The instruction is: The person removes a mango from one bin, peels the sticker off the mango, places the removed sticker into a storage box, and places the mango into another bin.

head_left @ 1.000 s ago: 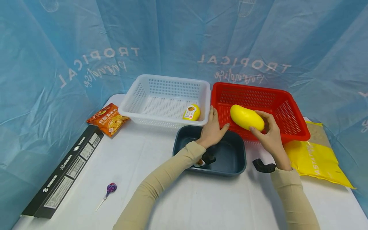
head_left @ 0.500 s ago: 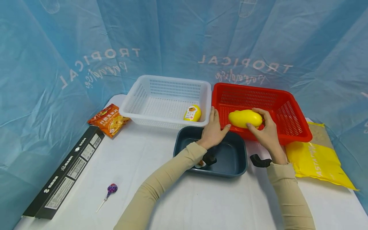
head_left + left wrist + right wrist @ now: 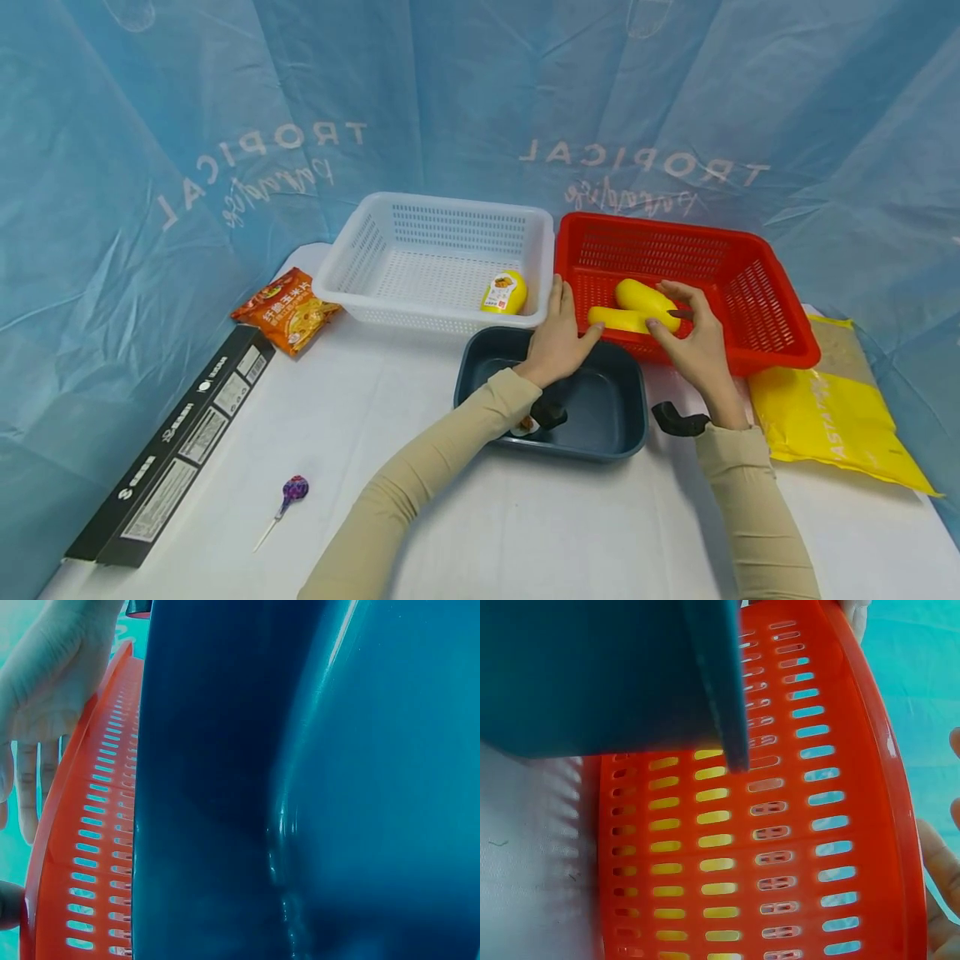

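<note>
My right hand (image 3: pixel 699 346) hovers over the red basket (image 3: pixel 757 250), thumb and fingers spread apart. Just below its fingertips lies a smooth yellow mango-like fruit (image 3: pixel 641 298) in the basket. In front of that, partly overlapping, is a longer, slimmer yellow piece (image 3: pixel 611 318); its kind is unclear. Yellow shows through the red basket's slots (image 3: pixel 718 840) in the right wrist view. My left hand (image 3: pixel 557 342) reaches over the dark tray (image 3: pixel 600 446), its fingers straight at the front corner of the red basket, beside the white one.
A white basket (image 3: pixel 442 312) holds a yellow labelled pack (image 3: pixel 506 292). Leftward are an orange snack bag (image 3: pixel 288 310), a long black box (image 3: pixel 172 446) and a lollipop (image 3: pixel 294 490). Rightward lies a yellow pack (image 3: pixel 832 412). Baskets and tray stand close together.
The yellow fruit has gone from my right hand's grip down into the red basket, and the slimmer yellow piece shows. My left hand has hardly moved.
</note>
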A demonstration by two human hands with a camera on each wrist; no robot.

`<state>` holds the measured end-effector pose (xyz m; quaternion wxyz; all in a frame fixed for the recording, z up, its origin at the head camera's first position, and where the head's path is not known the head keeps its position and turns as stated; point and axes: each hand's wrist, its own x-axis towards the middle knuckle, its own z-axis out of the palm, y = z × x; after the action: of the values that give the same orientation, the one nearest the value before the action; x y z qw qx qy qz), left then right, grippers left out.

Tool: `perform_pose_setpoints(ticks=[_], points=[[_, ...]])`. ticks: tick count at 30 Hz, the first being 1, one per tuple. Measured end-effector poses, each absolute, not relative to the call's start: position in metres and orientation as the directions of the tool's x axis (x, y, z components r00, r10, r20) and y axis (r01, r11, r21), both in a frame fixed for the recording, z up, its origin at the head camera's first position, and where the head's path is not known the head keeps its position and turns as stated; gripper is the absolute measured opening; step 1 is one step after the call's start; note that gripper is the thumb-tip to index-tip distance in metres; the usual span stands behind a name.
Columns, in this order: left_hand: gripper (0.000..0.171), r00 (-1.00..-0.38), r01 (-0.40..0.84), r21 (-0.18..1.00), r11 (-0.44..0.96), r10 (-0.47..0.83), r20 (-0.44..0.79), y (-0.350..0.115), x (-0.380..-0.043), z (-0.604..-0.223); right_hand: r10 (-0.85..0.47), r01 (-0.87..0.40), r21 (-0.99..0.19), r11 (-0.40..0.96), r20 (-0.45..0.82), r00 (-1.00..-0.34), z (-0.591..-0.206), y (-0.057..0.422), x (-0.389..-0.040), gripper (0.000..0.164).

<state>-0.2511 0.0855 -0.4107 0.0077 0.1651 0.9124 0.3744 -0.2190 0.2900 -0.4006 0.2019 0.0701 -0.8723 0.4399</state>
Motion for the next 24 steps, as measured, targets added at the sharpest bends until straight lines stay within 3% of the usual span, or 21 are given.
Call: perform_pose_setpoints(ticks=[24], points=[[0.076,-0.935,0.293,0.728,0.62,0.347,0.08,0.0804,-0.2471,-0.4051,0.045,-0.322,-0.768,0.554,0.413,-0.91,-0.399,0.2905,-0.2098,0.056]])
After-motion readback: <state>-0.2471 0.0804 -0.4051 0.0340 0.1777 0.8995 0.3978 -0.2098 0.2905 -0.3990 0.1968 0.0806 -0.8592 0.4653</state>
